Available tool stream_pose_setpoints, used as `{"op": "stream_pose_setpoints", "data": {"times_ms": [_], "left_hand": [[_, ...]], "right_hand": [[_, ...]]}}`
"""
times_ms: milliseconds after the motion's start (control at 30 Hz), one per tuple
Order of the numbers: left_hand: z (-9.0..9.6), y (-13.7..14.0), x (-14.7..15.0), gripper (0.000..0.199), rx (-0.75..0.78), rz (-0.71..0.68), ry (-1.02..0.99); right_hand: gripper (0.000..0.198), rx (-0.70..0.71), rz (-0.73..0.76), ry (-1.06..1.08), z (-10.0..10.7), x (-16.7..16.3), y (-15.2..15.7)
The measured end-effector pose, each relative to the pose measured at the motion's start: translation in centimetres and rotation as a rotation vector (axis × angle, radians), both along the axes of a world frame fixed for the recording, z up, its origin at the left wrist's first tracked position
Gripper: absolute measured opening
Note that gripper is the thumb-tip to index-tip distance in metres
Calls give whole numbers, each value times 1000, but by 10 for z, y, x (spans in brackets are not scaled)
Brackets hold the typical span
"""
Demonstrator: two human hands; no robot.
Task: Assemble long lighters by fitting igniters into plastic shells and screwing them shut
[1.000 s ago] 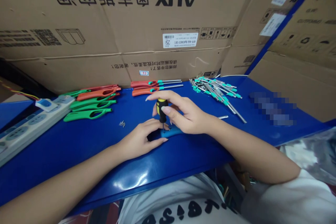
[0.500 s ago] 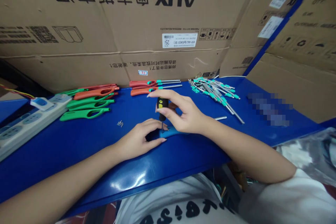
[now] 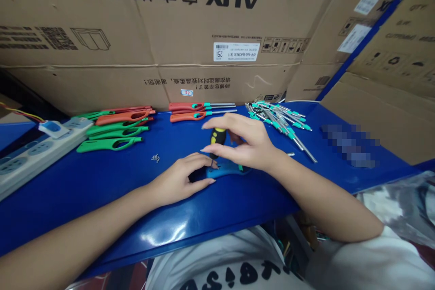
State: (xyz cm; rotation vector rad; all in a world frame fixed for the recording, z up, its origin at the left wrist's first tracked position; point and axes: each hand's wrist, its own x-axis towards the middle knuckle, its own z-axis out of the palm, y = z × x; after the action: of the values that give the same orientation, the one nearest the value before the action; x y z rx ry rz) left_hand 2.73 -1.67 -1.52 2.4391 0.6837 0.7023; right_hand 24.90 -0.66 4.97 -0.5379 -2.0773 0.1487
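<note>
A blue lighter (image 3: 226, 171) lies flat on the blue table, its long metal nozzle partly hidden behind my right wrist. My left hand (image 3: 185, 176) is closed around its near end, thumb on the front side and fingers behind. Above it, my right hand (image 3: 241, 138) grips a black and yellow screwdriver (image 3: 218, 141) by the handle. The screwdriver leans slightly, and its tip meets the lighter's handle beside my left fingertips. Just left of my left hand lies a small heap of screws (image 3: 155, 157).
Green lighter shells (image 3: 108, 145) and orange ones (image 3: 124, 117) lie at the left, near a white power strip (image 3: 44, 154). Two red-orange lighters with nozzles (image 3: 190, 117) lie at the back. A pile of metal nozzles (image 3: 278, 120) is at right. Cardboard (image 3: 163, 31) walls the back.
My right hand has shifted slightly right, and its fingers have opened a little around the screwdriver, which now leans more. The left hand and lighter stay in place. The view has moved slightly.
</note>
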Motion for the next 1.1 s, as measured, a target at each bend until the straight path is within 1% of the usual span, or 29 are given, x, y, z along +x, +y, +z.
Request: {"op": "stream_pose_setpoints", "data": {"times_ms": [33, 67, 100, 133, 233, 267, 300, 333, 367, 467, 500, 533, 567, 667, 700, 733, 767, 800, 833, 900, 933, 967, 1000, 1033, 1100], "left_hand": [[-1, 0, 0, 23, 0, 0, -2], [-1, 0, 0, 23, -1, 0, -2], [-2, 0, 0, 23, -2, -1, -3], [-2, 0, 0, 23, -3, -5, -5], [0, 0, 1, 23, -12, -12, -10], [0, 0, 1, 23, -15, -11, -10], [0, 0, 1, 23, -19, -8, -7], [1, 0, 1, 23, -21, -5, -5], [0, 0, 0, 23, -23, -2, -4], [-1, 0, 0, 24, -19, 3, -9], [-1, 0, 0, 24, -18, 3, -9], [-1, 0, 0, 24, -19, 3, -9], [-1, -1, 0, 24, -21, 2, -7], [0, -1, 1, 24, -32, 2, -3], [0, -2, 1, 24, -33, 2, -4], [1, -2, 1, 24, -32, 1, -6], [1, -2, 1, 23, -30, 0, -8], [1, -2, 1, 22, -27, 0, -10], [0, -1, 1, 22, -22, 1, -12], [0, -1, 1, 23, -14, 3, -17], [-1, -1, 1, 23, -14, 4, -18], [-1, -1, 0, 24, -16, 3, -18], [-1, -1, 1, 24, -21, 1, -19], [-1, -1, 1, 24, -27, -1, -19], [0, -1, 1, 24, -38, -4, -18]], "right_hand": [[31, 87, -35, -8, -1, 1, 1], [31, 137, -42, -20, -1, 2, 2], [29, 138, -22, -28, -1, 2, 1], [29, 88, 21, -32, 0, 2, 0], [38, -200, 174, -26, 5, -2, -6], [37, -267, 199, -21, 7, -4, -7], [34, -286, 203, -10, 7, -4, -7], [30, -253, 183, 7, 7, -5, -6], [26, -178, 143, 27, 6, -4, -5], [23, 107, 12, 45, 1, -2, -1], [23, 148, 4, 24, 0, -1, 0], [24, 131, 20, 0, 0, -1, -1], [28, 59, 62, -18, 0, -1, -3], [43, -307, 259, -36, 4, -4, -8], [43, -386, 297, -31, 5, -4, -9], [42, -406, 298, -25, 6, -5, -9], [38, -363, 261, -18, 6, -4, -8], [33, -272, 193, -11, 5, -4, -7], [29, -151, 109, -4, 4, -3, -5], [27, 93, -34, -5, 2, -1, -1], [27, 171, -71, -13, 0, 0, -1], [25, 196, -81, -16, 0, 0, -1], [25, 163, -63, -15, 0, 0, -1], [28, 79, -19, -11, 0, -1, -2], [38, -164, 111, -8, 3, -3, -4]]}}
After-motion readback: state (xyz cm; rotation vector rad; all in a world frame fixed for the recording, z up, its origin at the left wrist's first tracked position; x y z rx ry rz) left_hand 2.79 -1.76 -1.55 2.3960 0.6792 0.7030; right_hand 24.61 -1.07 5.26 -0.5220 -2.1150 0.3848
